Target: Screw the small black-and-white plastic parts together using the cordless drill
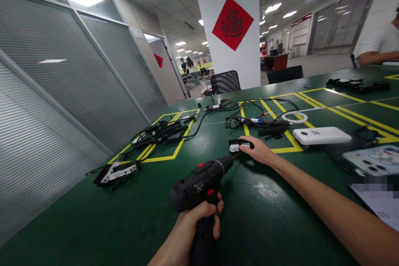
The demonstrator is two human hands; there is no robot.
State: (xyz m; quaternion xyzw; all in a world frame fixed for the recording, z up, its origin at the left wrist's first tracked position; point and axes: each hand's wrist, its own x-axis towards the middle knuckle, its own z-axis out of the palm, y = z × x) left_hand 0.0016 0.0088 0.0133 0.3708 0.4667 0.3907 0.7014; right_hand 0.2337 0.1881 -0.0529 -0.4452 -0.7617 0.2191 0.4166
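My left hand (199,224) is wrapped around the grip of a black cordless drill (199,185) with red buttons. The drill points away and to the right, its thin bit ending close to a small black part with a white piece (235,147). Whether the bit touches that part I cannot tell. My right hand (254,149) holds the part at its right end, fingers closed on it, on the green table (262,216).
Left lie bundled black cables (162,133) and a black-and-white part (116,172). Beyond my right hand are a pen-like tool with cable (258,121) and a white ring (294,117). White devices (322,136) stand right. A person (378,43) sits at the far right.
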